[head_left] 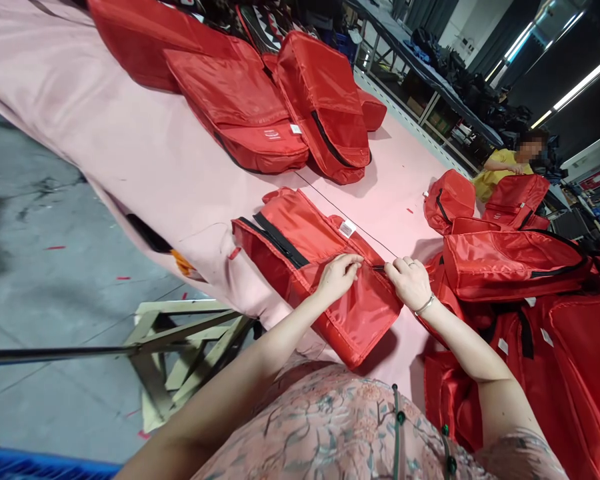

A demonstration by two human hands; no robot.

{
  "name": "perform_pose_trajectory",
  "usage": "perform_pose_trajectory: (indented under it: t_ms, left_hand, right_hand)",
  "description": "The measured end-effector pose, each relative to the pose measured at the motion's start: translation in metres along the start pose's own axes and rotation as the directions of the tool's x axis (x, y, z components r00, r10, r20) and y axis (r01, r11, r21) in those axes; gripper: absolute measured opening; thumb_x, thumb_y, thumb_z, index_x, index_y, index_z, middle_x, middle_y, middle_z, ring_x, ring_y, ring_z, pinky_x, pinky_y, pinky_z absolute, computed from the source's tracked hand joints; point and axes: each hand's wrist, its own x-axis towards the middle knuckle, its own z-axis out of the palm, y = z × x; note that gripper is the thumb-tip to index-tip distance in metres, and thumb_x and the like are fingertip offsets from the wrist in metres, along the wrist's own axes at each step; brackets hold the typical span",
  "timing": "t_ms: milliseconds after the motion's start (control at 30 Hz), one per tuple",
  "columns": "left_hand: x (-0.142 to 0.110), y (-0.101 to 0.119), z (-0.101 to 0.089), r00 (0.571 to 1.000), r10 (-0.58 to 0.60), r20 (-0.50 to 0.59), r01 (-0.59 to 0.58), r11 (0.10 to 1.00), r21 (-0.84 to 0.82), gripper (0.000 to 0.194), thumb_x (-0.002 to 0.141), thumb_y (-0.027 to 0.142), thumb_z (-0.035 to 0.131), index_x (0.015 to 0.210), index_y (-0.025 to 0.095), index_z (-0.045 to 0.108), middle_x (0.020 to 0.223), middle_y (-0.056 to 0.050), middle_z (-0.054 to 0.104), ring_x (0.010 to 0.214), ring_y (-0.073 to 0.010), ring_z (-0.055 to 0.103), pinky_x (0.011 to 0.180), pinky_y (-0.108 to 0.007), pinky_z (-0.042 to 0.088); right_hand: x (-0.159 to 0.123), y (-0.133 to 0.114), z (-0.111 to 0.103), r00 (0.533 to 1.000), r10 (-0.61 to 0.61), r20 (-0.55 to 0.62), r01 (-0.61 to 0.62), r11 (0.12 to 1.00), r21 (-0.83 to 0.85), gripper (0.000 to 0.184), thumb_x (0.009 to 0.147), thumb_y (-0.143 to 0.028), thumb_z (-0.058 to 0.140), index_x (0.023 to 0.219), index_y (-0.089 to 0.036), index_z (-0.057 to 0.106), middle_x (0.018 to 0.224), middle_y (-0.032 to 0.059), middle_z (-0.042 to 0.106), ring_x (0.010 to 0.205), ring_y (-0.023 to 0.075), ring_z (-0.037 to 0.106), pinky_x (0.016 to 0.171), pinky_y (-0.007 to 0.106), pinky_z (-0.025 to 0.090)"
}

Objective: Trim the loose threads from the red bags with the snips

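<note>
A red fabric bag (305, 267) with a black zipper lies on the pink-covered table (130, 153) right in front of me. My left hand (337, 275) pinches the bag's red fabric near its top edge. My right hand (409, 281), with a bracelet at the wrist, is closed on a small dark zipper pull at the bag's corner. The two hands sit a few centimetres apart on the same seam. A thin dark thread runs from the bag across the table.
Several finished red bags (260, 100) are stacked at the table's far end. A pile of red bags (520, 280) lies at my right. A person in a yellow shirt (500, 170) works beyond it. A wooden stool (190, 347) stands on the grey floor at left.
</note>
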Motion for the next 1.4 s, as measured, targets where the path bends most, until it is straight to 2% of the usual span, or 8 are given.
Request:
perform_pose_trajectory:
  t_ms: [167,300,367,500,633,733,933,1400]
  left_hand:
    - [0.001,-0.002,0.001,1.000,0.001,0.008,-0.001,1.000,-0.010,0.024,0.081,0.020,0.042,0.095,0.018,0.060,0.088,-0.003,0.064,0.058,-0.0096,0.060,0.068,-0.026,0.049]
    - [0.002,-0.006,0.001,1.000,0.019,0.012,-0.019,1.000,-0.008,0.023,0.081,0.021,0.042,0.095,0.017,0.060,0.091,-0.004,0.064,0.062,-0.0105,0.060,0.069,-0.026,0.050]
    - [0.002,-0.006,0.001,1.000,0.027,0.014,-0.027,1.000,-0.005,0.023,0.081,0.021,0.042,0.095,0.017,0.060,0.089,-0.004,0.064,0.063,-0.0110,0.060,0.069,-0.027,0.050]
    - [-0.001,-0.005,0.002,0.999,0.034,0.004,-0.034,0.999,0.016,0.023,0.081,0.023,0.044,0.096,0.017,0.060,0.085,-0.004,0.062,0.066,-0.0122,0.060,0.068,-0.027,0.050]
    - [-0.003,-0.001,0.003,0.991,0.127,-0.044,-0.120,0.984,0.134,0.028,0.082,0.025,0.046,0.106,0.019,0.060,0.103,-0.007,0.057,0.082,-0.0144,0.059,0.076,-0.028,0.049]
    - [0.008,0.004,-0.002,0.974,0.227,-0.014,-0.212,0.928,0.306,0.028,0.085,0.029,0.046,0.106,0.023,0.063,0.118,-0.007,0.052,0.093,-0.0171,0.055,0.081,-0.031,0.046]
    - [0.046,0.006,-0.012,0.930,0.307,0.200,-0.366,0.807,0.463,0.013,0.080,0.034,0.057,0.080,0.027,0.068,0.095,-0.001,0.066,0.101,-0.0225,0.049,0.090,-0.040,0.032]
    - [0.058,0.007,-0.006,0.929,0.265,0.260,-0.365,0.777,0.513,0.016,0.080,0.035,0.056,0.074,0.023,0.064,0.087,-0.004,0.066,0.091,-0.0226,0.051,0.087,-0.041,0.026]
  right_hand:
    - [0.001,0.007,0.007,0.999,0.039,0.026,-0.043,0.983,0.177,0.016,0.091,-0.023,0.043,0.087,-0.018,0.058,0.078,0.0052,0.058,0.075,0.0173,0.048,0.067,0.028,0.030]
    - [0.006,0.018,0.023,0.995,0.037,0.089,-0.083,0.787,0.612,0.014,0.088,-0.030,0.051,0.090,-0.017,0.057,0.082,0.0024,0.062,0.074,0.0132,0.053,0.068,0.023,0.036]
    - [0.007,0.021,0.028,0.994,0.067,0.085,-0.107,0.724,0.681,0.014,0.087,-0.030,0.052,0.090,-0.017,0.056,0.082,0.0015,0.062,0.074,0.0128,0.054,0.069,0.023,0.038]
    - [0.003,0.021,0.025,0.982,0.178,0.068,-0.189,0.862,0.471,0.013,0.086,-0.027,0.053,0.092,-0.017,0.059,0.083,0.0048,0.061,0.081,0.0168,0.052,0.072,0.026,0.037]
    - [-0.003,0.017,0.017,0.988,0.142,0.065,-0.154,0.946,0.285,0.020,0.089,-0.030,0.046,0.095,-0.017,0.060,0.084,0.0073,0.060,0.081,0.0187,0.050,0.071,0.027,0.034]
    - [-0.006,0.014,0.015,0.991,0.123,0.049,-0.131,0.965,0.227,0.025,0.092,-0.031,0.040,0.096,-0.017,0.061,0.084,0.0077,0.059,0.080,0.0191,0.048,0.071,0.028,0.032]
    - [-0.005,0.014,0.011,0.994,0.104,0.041,-0.109,0.980,0.164,0.028,0.093,-0.028,0.036,0.097,-0.017,0.061,0.082,0.0078,0.059,0.078,0.0195,0.046,0.069,0.030,0.029]
    - [-0.006,0.005,0.011,0.995,0.083,0.064,-0.086,0.995,0.046,0.024,0.092,-0.017,0.034,0.089,-0.019,0.058,0.080,0.0070,0.055,0.075,0.0184,0.043,0.066,0.031,0.025]
